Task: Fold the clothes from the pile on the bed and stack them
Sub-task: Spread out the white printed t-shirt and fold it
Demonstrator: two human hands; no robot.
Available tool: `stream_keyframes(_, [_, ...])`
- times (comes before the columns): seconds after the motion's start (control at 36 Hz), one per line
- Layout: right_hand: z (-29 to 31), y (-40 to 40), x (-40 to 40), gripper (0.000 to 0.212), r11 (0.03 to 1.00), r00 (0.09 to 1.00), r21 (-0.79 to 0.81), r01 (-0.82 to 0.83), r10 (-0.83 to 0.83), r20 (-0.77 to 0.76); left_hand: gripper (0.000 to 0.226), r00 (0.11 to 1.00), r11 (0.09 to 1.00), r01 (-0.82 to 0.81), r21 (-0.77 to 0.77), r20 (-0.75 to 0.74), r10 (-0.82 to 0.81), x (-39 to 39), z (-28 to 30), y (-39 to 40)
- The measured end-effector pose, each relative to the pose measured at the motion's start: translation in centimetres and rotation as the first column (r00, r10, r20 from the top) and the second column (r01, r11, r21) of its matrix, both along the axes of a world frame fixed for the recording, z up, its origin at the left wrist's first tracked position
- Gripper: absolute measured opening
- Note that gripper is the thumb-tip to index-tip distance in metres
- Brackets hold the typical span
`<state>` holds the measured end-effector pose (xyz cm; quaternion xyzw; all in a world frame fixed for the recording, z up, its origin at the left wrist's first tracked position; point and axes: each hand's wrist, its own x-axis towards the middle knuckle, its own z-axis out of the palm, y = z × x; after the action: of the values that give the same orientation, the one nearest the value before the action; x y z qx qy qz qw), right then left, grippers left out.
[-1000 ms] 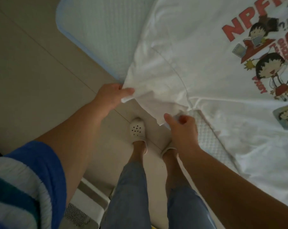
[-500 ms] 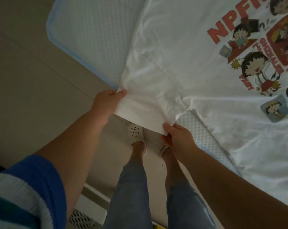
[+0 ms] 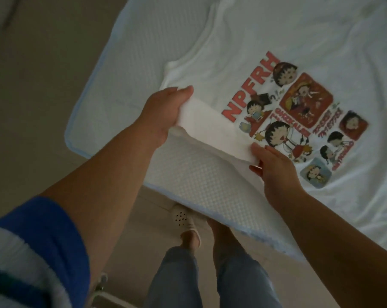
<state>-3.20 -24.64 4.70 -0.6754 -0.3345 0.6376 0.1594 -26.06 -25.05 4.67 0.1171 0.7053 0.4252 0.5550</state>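
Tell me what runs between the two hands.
In the head view, the white T-shirt's folded sleeve spans from the left hand to the right hand; each grips one end.

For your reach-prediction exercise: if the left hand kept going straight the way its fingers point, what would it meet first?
Probably the white T-shirt spread on the bed, just left of its print; the left hand already pinches the sleeve. Height above the cloth is unclear.

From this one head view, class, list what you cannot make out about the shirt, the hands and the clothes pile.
1. T-shirt: far sleeve and hem cut off by the top and right edges.
2. Left hand: fingertips hidden under the folded sleeve.
3. Right hand: its grip underneath is hidden by the hand itself.
4. Clothes pile and stack: outside the frame.
5. Small print beside the cartoons: too blurred to read.
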Motion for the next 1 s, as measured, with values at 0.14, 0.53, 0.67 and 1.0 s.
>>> stream_keyframes(0.14, [-2.0, 6.9, -0.1, 0.015, 0.997, 0.998, 0.045, 0.055, -0.056, 0.014, 0.015, 0.996, 0.999, 0.011, -0.036, -0.083, -0.014, 1.2, -1.0, 7.8])
stream_keyframes(0.53, [-7.6, 18.0, 0.5, 0.011, 0.999, 0.999, -0.022, 0.033, -0.033, 0.036, 0.018, 0.975, 0.990, 0.075, -0.119, -0.200, -0.098, 3.2, -5.8, 18.3])
stream_keyframes(0.67, [-8.1, 17.2, 0.5, 0.011, 0.995, 0.994, -0.018, 0.094, -0.093, 0.060, 0.018, 0.978, 0.987, 0.090, -0.130, -0.175, -0.112, 2.4, -6.8, 17.3])
stream_keyframes(1.0, [-6.6, 14.6, -2.4, 0.007, 0.929, 0.941, -0.149, 0.338, -0.334, 0.049, 0.042, 0.509, 0.839, 0.408, -0.359, -0.674, -0.536, -4.6, -7.0, 7.1])
